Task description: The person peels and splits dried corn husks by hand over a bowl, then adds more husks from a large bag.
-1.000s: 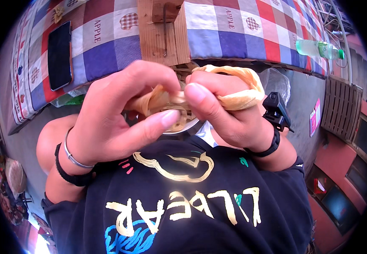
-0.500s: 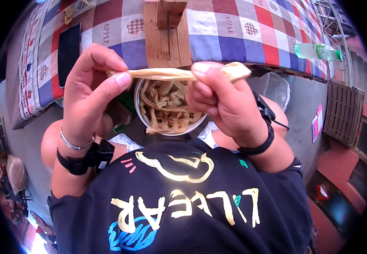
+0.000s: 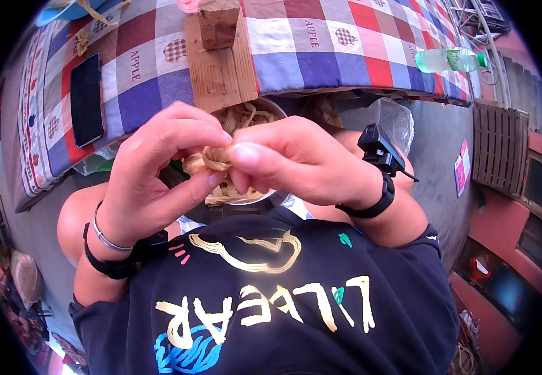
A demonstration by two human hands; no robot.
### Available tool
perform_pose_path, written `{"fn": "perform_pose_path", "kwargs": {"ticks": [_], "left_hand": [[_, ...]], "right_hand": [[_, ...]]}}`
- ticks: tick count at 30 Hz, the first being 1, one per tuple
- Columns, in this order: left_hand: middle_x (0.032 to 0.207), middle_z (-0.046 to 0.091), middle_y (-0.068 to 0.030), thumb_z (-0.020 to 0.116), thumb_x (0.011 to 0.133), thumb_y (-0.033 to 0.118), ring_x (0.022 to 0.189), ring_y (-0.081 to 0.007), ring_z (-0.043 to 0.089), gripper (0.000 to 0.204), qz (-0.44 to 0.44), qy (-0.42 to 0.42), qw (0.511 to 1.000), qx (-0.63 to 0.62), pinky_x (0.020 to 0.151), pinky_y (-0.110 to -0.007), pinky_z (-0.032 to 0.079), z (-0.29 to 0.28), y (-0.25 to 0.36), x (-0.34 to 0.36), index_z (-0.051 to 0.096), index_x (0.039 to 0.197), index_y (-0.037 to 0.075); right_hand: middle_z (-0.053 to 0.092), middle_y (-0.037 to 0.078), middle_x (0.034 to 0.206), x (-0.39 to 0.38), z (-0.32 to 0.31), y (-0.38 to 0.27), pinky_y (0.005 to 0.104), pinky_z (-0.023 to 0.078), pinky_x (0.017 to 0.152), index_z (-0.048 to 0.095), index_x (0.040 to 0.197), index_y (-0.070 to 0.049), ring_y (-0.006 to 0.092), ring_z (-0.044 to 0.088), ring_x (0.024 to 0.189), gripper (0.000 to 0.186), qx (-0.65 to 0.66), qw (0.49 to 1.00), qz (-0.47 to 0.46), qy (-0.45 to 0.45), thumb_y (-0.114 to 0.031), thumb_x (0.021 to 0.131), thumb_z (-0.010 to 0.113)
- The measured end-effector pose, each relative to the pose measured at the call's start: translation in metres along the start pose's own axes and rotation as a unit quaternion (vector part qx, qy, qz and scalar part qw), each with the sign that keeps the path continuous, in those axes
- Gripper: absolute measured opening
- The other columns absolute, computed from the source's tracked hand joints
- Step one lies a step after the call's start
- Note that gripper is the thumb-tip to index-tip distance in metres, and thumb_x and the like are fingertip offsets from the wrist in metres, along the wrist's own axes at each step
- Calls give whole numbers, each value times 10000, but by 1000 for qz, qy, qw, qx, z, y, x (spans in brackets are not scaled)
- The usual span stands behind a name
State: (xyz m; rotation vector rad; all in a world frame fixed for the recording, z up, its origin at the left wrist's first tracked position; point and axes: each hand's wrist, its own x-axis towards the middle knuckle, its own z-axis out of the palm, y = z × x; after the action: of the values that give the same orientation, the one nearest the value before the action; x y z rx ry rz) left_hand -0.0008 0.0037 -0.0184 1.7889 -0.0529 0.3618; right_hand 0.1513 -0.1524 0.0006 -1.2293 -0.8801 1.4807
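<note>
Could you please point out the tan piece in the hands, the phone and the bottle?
Tan piece [image 3: 216, 162]: head view, on its curled fold.
Phone [image 3: 88, 100]: head view, middle of its dark screen.
Bottle [image 3: 449, 60]: head view, middle of its body.

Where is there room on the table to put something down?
The checkered cloth is bare between the wooden board and the bottle, and between the board and the phone. It's crowded over the bowl, where the left hand and right hand hold a yellowish strip.

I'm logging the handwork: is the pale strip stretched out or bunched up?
Bunched up: the pale strip shows as a curled bundle between the left hand and the right hand.
</note>
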Motion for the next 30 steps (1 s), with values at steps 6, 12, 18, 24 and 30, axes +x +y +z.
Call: {"fn": "perform_pose_path", "kwargs": {"ticks": [6, 12, 18, 24, 30], "left_hand": [[642, 460, 32, 573, 779, 179, 536, -19, 400, 311, -201, 122, 941, -244, 487, -169, 264, -1, 18, -4, 485, 1003, -17], [842, 513, 20, 568, 871, 74, 746, -22, 469, 113, -221, 75, 960, -157, 663, -166, 369, -8, 5, 7, 515, 953, 16], [858, 553, 13, 575, 921, 75, 765, -30, 512, 114, -219, 103, 967, -81, 682, -172, 399, 2, -13, 22, 528, 1003, 11], [867, 599, -3, 607, 906, 107, 792, -50, 547, 151, -192, 169, 966, 28, 708, -178, 422, -13, -42, 30, 564, 986, -14], [811, 651, -82, 589, 888, 147, 761, -118, 601, 162, -161, 148, 944, 246, 711, -254, 467, -7, -85, 45, 574, 978, 12]], "right_hand": [[430, -42, 577, -10, 5, -4, 232, 313, 508, 476, 618, -50, 47, 366, 546, 437, 56, 997, -40, -36, -249, 1007, 462], [591, 8, 666, -5, -18, -7, 208, 446, 572, 604, 801, 5, 59, 557, 623, 323, 13, 997, 27, 68, -289, 935, 601], [595, -16, 853, 19, -34, 17, 181, 443, 651, 589, 1018, -3, 25, 545, 751, 224, -101, 977, -82, 169, -166, 884, 663], [631, 11, 828, 52, -63, 30, 214, 483, 676, 612, 986, 18, 65, 587, 750, 215, -191, 940, -125, 253, -161, 875, 652], [677, 116, 744, 72, -67, 49, 282, 517, 609, 628, 948, 18, 136, 641, 630, 211, -434, 837, -97, 319, -159, 833, 635]]}}
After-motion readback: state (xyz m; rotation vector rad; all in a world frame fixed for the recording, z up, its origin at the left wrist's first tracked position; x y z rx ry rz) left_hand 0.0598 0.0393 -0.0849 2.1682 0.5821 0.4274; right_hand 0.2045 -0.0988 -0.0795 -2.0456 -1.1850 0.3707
